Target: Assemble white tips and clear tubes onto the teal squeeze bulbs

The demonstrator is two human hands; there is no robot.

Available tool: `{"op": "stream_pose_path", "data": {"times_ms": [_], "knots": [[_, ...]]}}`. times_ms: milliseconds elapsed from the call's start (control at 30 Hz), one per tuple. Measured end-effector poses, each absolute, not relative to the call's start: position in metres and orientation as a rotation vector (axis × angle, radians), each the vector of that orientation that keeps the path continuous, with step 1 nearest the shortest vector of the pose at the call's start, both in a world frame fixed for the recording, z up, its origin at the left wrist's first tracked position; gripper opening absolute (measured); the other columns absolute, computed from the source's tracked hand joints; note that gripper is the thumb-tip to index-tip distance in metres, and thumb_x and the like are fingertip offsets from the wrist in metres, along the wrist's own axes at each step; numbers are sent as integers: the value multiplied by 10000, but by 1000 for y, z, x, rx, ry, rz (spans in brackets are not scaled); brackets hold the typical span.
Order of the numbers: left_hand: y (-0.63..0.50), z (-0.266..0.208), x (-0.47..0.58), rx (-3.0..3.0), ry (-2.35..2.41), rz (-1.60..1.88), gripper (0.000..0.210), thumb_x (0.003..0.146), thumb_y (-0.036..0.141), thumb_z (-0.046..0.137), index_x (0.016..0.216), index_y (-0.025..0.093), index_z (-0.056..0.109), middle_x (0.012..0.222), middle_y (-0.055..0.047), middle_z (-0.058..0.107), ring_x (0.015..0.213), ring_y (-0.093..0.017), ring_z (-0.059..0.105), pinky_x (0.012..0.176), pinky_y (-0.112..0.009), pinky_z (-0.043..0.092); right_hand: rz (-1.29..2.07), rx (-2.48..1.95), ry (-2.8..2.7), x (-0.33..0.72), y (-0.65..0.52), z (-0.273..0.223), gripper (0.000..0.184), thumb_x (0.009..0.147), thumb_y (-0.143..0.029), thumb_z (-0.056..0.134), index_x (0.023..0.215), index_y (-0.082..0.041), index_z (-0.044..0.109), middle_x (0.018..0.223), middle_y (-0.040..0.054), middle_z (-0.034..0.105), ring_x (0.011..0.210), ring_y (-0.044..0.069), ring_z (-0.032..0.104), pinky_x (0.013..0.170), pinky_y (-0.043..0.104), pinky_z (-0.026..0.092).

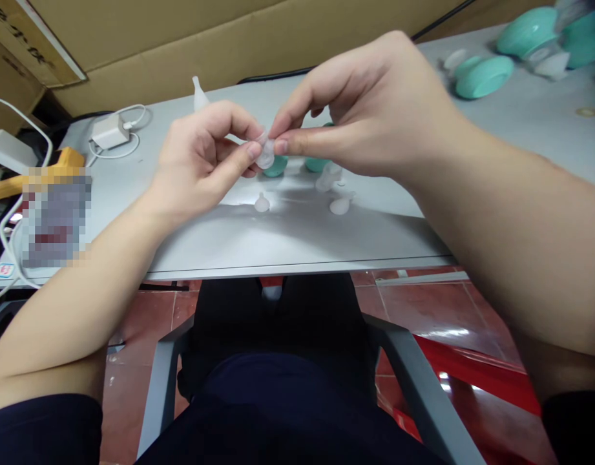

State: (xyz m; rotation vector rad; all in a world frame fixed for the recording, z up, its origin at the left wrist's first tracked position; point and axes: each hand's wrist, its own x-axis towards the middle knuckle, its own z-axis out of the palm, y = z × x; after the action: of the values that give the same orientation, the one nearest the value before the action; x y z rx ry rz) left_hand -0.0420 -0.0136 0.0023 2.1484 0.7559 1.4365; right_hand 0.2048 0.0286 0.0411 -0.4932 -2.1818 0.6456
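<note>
Between the fingertips of both hands is a small translucent plastic piece (266, 155), round and clear-white. My left hand (205, 152) pinches it from the left with thumb and fingers. From the right, my right hand (345, 113) grips its edge between thumb and forefinger. Just behind and below it, a teal rounded part (276, 166) is partly hidden, with another teal part (317, 164) beside it. On the table below lie a small white teat-shaped piece (262, 203), a second such piece (340, 205) and a clear plastic piece (329, 177).
Teal cup-shaped parts (485, 76) with clear pieces stand at the back right. A white pointed piece (199, 95) is behind my left hand. At the left are a white charger (110, 131) with cable and a yellow object (69, 161). Cardboard (181, 39) lines the table's back.
</note>
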Motion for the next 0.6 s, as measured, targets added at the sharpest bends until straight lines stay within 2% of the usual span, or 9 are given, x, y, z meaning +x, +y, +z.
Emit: {"op": "stream_pose_path", "data": {"times_ms": [200, 300, 400, 467, 600], "knots": [[-17, 4, -41, 2165, 712, 1421, 303, 1057, 485, 876, 1009, 194, 808, 896, -41, 795, 733, -159, 806, 705, -252, 704, 681, -534, -2199, 206, 27, 41, 58, 875, -267, 895, 912, -292, 858, 897, -12, 810, 847, 179, 727, 811, 356, 557], [-18, 5, -41, 2176, 760, 1393, 369, 1047, 571, 868, 1014, 210, 796, 905, -39, 796, 755, -166, 791, 738, -292, 719, 675, -516, -2194, 205, 25, 42, 65, 870, -281, 911, 901, -297, 856, 889, -33, 806, 837, 168, 719, 822, 339, 576], [-18, 6, -41, 2174, 847, 1380, 473, 1015, 682, 865, 1013, 218, 769, 924, -41, 793, 781, -172, 757, 764, -331, 715, 675, -469, -2171, 204, 22, 43, 100, 864, -177, 905, 889, -242, 834, 883, -26, 796, 826, 135, 689, 828, 314, 565], [-16, 5, -41, 2170, 859, 1396, 479, 1013, 681, 871, 1001, 218, 752, 927, -41, 789, 791, -177, 756, 778, -345, 714, 655, -458, -2173, 202, 21, 42, 111, 872, -142, 897, 885, -209, 809, 890, -6, 783, 827, 128, 666, 827, 315, 551], [-6, 1, -44, 2140, 695, 1478, 350, 1072, 555, 860, 1042, 226, 743, 988, -14, 804, 817, -140, 788, 773, -275, 709, 558, -459, -2157, 201, 19, 39, 194, 998, -341, 826, 903, -205, 726, 957, 36, 763, 883, 164, 688, 859, 353, 578]]}}
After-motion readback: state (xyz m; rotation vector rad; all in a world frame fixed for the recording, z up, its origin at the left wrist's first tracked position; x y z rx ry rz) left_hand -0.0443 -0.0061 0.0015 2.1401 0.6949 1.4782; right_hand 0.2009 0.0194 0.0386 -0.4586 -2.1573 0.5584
